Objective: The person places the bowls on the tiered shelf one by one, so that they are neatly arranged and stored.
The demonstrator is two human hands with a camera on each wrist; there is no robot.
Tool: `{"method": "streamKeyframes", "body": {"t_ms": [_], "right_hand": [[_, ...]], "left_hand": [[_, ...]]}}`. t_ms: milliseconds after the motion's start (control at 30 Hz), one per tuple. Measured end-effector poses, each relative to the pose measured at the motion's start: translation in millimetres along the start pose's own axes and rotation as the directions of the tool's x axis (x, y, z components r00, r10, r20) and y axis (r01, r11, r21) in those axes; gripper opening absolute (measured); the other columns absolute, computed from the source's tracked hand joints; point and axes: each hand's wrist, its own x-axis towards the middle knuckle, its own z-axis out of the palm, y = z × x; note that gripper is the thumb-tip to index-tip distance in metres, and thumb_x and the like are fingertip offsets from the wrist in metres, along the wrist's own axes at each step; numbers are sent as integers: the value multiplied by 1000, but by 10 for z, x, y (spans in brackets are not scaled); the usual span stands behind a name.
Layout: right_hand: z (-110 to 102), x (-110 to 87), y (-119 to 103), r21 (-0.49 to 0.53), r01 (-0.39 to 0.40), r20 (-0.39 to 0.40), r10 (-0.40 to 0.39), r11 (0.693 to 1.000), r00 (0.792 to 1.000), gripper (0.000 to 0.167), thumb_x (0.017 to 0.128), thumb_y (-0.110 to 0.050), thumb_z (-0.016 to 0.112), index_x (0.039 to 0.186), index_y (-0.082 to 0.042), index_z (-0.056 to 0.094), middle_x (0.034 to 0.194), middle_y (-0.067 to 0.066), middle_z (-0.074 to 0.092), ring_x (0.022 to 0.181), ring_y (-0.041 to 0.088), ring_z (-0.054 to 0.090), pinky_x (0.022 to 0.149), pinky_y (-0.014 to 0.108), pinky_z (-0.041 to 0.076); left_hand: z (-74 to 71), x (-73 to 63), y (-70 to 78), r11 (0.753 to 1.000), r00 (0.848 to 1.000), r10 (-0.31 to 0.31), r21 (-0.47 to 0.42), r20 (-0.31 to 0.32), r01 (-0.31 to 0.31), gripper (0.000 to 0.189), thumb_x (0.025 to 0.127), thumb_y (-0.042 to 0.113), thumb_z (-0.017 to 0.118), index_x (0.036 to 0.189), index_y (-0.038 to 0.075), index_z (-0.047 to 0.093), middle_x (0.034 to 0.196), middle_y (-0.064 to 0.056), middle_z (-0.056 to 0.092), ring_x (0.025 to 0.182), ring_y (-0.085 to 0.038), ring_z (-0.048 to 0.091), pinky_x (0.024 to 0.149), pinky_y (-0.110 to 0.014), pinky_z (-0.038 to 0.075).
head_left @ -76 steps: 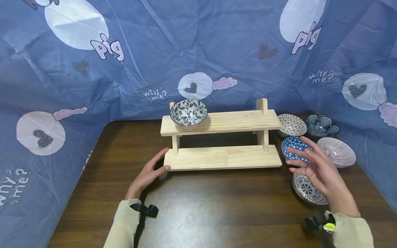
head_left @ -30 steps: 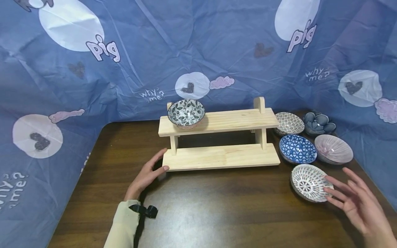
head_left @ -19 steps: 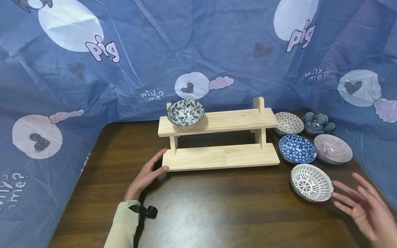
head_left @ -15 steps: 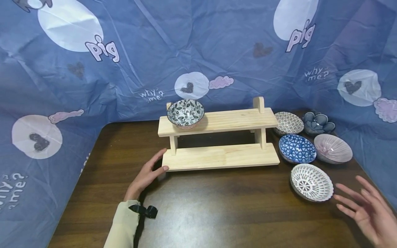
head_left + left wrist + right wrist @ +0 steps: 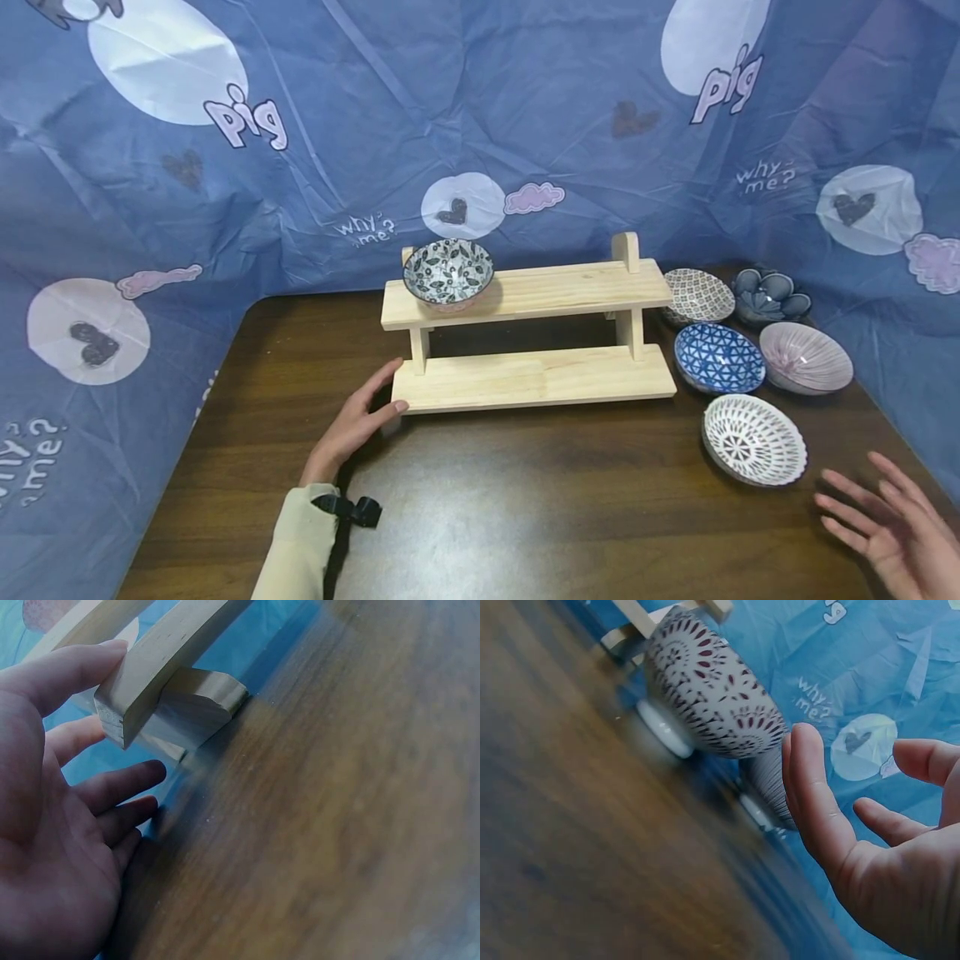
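A two-tier wooden display shelf (image 5: 532,379) stands on the table. My left hand (image 5: 348,433) holds the left end of its lower board, thumb at the front corner and index finger at the back corner. In the left wrist view the other fingers hang loose beside the board end (image 5: 139,694). My right hand (image 5: 896,525) is at the lower right, fingers spread, holding nothing. It is apart from the nearest bowl, a white one with dark dashes inside (image 5: 753,440); the right wrist view shows this bowl's outside with dark red petal marks (image 5: 712,690). A leaf-patterned bowl (image 5: 448,273) sits on the upper board's left part.
Behind the dashed bowl stand a blue triangle-patterned bowl (image 5: 720,358), a pale purple striped bowl (image 5: 806,358), a lattice-patterned bowl (image 5: 697,296) and a dark blue petal-shaped bowl (image 5: 771,296). Blue printed cloth (image 5: 352,150) hangs around the brown wooden table (image 5: 525,508).
My right hand has left the dashed bowl and drawn back toward the lower right. That bowl now tilts less away and shows its white inside fully. My left hand stays on the shelf.
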Motion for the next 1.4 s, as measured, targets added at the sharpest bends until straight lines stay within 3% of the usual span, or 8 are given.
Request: {"method": "streamKeyframes", "body": {"t_ms": [133,367,533,967,1167,1400], "right_hand": [[-19,3,31,-38,-54,-67,52,998,996,53,110,-17,10,141,-30,51,128,17,70,114,43,68,93,55,57],[-13,104,88,-9,-103,-6,103,995,995,53,110,-20,7,142,-27,49,132,16,66,120,42,65,99,56,53],[5,202,131,-57,-103,-22,102,993,995,52,110,-17,9,141,-26,50,128,13,66,117,42,66,96,55,55],[-44,325,189,-9,-98,74,98,995,992,56,109,-15,5,145,-21,47,131,14,61,121,46,63,99,57,53],[-31,396,237,-59,-49,63,53,997,997,56,108,-10,6,145,-21,47,132,13,64,114,46,67,92,58,56],[-33,440,278,-105,-41,121,53,994,991,60,107,-6,4,148,-23,43,136,9,61,113,45,67,91,57,57]], "left_hand": [[7,11,-1,1000,1000,9,-2,3,-9,70,96,30,65,157,19,33,165,-13,31,154,-36,24,122,-66,13],[-1,20,-4,1000,1000,10,-8,-2,-10,70,96,30,65,157,21,33,165,-12,30,154,-37,24,122,-66,13],[-35,5,-1,1000,1000,7,0,-12,-7,70,96,31,65,157,21,33,165,-12,30,154,-37,24,122,-67,12],[-47,27,-31,1000,1000,5,18,-7,-5,71,96,34,65,158,20,32,166,-11,29,154,-37,24,122,-67,11],[-31,30,-14,1000,1000,-7,17,4,7,70,96,34,65,157,21,32,166,-12,28,155,-36,22,122,-67,10],[-5,13,-6,999,999,-35,-3,9,35,71,96,34,66,157,22,32,166,-11,28,154,-36,22,122,-68,10]]}}
